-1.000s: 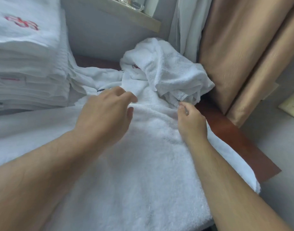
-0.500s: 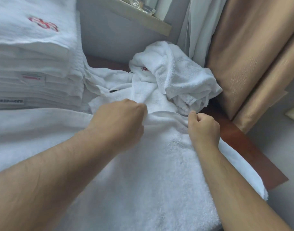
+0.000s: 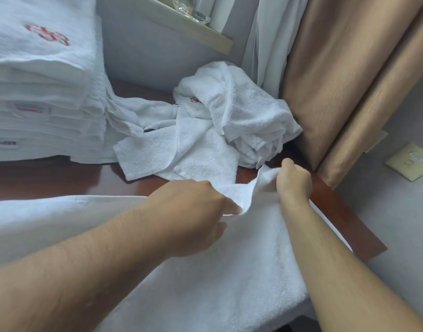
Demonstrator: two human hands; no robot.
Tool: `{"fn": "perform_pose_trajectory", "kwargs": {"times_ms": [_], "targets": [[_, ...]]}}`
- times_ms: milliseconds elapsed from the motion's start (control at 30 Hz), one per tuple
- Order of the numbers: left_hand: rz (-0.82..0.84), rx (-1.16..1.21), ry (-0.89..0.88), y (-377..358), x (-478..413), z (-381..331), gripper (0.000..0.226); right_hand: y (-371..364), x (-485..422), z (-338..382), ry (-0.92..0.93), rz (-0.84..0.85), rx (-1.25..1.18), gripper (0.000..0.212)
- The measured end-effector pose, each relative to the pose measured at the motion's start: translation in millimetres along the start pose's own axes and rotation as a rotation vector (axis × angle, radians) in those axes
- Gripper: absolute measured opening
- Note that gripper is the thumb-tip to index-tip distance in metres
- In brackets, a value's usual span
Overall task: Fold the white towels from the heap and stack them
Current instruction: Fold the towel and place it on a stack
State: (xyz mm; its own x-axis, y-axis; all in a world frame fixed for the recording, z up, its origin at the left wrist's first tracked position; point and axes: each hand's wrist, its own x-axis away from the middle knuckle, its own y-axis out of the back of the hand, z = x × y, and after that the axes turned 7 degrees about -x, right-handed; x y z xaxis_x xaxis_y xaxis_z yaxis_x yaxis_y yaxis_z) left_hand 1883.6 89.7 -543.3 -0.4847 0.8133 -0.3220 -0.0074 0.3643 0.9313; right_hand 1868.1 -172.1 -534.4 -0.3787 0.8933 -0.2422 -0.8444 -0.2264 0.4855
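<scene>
A white towel lies spread across the near part of the dark wooden table. My left hand pinches its far edge near the middle. My right hand grips the same edge further right, and the cloth between the two hands is lifted into a small ridge. Behind them sits the heap of crumpled white towels, one showing a red mark. A tall stack of folded white towels with a red emblem on top stands at the far left.
Tan curtains and a white sheer curtain hang at the right behind the heap. A window ledge runs along the grey wall. The table's right edge drops to a grey floor with a pale square plate.
Both hands closed on the towel's far edge and drew it back toward me, away from the heap. Bare table now shows between the towel and the heap.
</scene>
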Motion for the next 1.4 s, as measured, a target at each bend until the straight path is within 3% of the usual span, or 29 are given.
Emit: {"fn": "perform_pose_trajectory", "kwargs": {"times_ms": [133,233,333,467,600,800,933,1000,1100,1233,1300,1400], "targets": [[0.029,0.003,-0.018,-5.3,-1.6,1.9,0.039,12.9,-4.4,15.5,0.25,0.046,0.433,0.068],[0.04,0.016,-0.028,-4.9,-2.1,2.7,0.042,11.2,-1.9,29.7,0.198,0.245,0.66,0.084],[0.067,0.008,-0.046,-4.3,-1.5,1.0,0.045,7.2,9.3,32.6,0.103,0.463,0.721,0.071],[0.074,-0.022,-0.07,-2.9,-2.2,0.0,0.043,4.3,10.1,34.0,0.101,0.543,0.755,0.039],[0.052,-0.052,-0.048,0.7,-1.1,-3.4,0.043,11.7,-0.2,27.0,0.018,0.542,0.56,0.034],[-0.129,-0.153,0.042,10.1,-5.3,-3.6,0.034,20.9,1.6,14.7,-0.248,0.463,-0.291,0.032],[-0.107,-0.179,0.071,12.4,-3.2,-7.1,0.033,37.9,9.9,6.0,-0.271,0.33,-0.905,0.028],[-0.096,-0.181,0.06,12.5,-2.1,-9.4,0.033,45.7,17.4,-9.6,-0.327,0.224,-0.891,0.025],[-0.051,-0.167,0.02,8.5,-0.9,-13.4,0.033,53.1,16.6,-29.8,-0.368,0.119,-0.56,0.014],[0.029,-0.18,0.034,5.2,-0.4,-15.4,0.03,49.0,-4.8,-27.3,-0.396,0.193,-0.232,0.016],[0.012,-0.217,0.069,5.3,-0.9,-14.9,0.028,41.2,-14.1,-17.0,-0.432,0.272,-0.311,0.017],[-0.082,-0.238,0.187,6.8,-3.1,-14.0,0.025,29.2,-26.2,0.5,-0.474,0.308,-0.679,0.025]]}}
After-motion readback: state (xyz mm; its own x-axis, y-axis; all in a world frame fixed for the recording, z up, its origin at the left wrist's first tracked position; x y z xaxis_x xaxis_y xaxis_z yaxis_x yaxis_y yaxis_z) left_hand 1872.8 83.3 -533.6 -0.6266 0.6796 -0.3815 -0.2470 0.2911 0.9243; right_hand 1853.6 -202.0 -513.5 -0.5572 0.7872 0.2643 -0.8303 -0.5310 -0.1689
